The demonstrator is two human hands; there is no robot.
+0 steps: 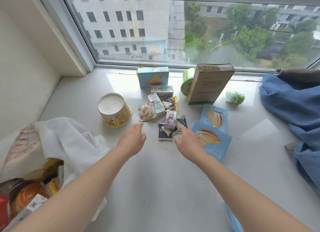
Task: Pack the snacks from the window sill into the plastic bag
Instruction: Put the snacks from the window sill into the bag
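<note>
Hands reach together toward the loose snack pile (159, 108) mid window sill (155, 179): left hand (132, 139) and right hand (187, 139), fingers apart, holding nothing, likely to scoop several. Plastic bag (57, 145) gapes left of pile, 1 short carry.

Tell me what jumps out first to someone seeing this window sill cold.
Two bare hands, left and right, reach with open fingers toward a scatter of small snack packets mid-sill. A tall brown cardboard box stands near the glass, and a white plastic bag, already holding snacks, sits at the left.
</note>
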